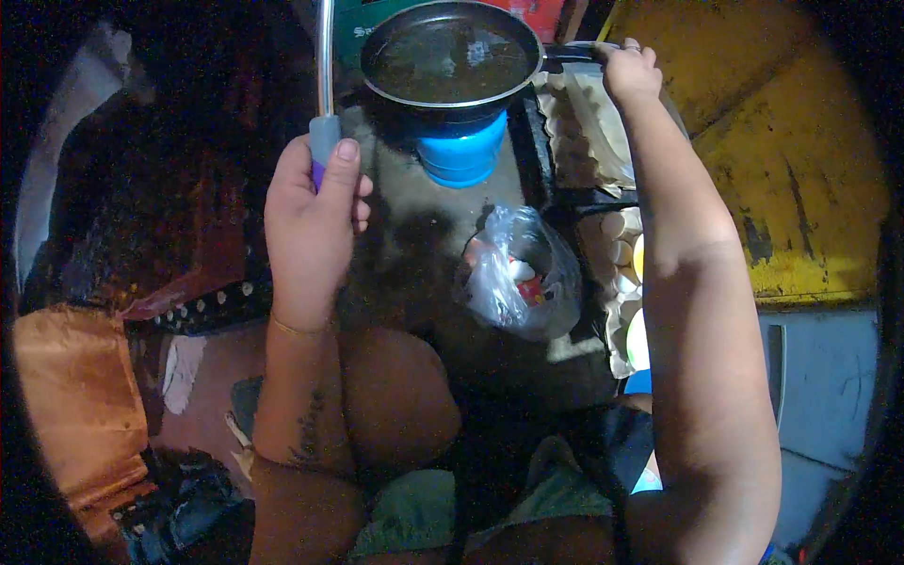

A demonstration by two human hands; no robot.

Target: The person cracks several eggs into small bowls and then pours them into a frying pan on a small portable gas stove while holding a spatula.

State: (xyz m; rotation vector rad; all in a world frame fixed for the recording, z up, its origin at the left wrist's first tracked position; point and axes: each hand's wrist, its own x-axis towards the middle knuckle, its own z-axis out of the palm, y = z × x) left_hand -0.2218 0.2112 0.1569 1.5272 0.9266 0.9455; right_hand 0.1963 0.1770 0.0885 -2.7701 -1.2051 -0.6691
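Gripped in my left hand [318, 191] is the grey and purple handle [325, 141] of a metal utensil, held upright; its far end lies beyond the top of the view. My right hand [633, 73] is closed around the black handle [575, 51] of a frying pan [452, 60]. The dark pan holds a shiny liquid. Directly below the pan is a blue round container or canister [462, 152]; whether they touch is hard to tell. Nearer to me, a clear plastic bag [526, 282] holds eggshells and something red.
Egg cartons [590, 233] with eggs or shells stand at the right, partly hidden by my right arm. Another carton [558, 127] lies farther back under clear plastic. A worn yellow surface [798, 176] is at the right, and an orange-brown sheet [78, 388] at the left.
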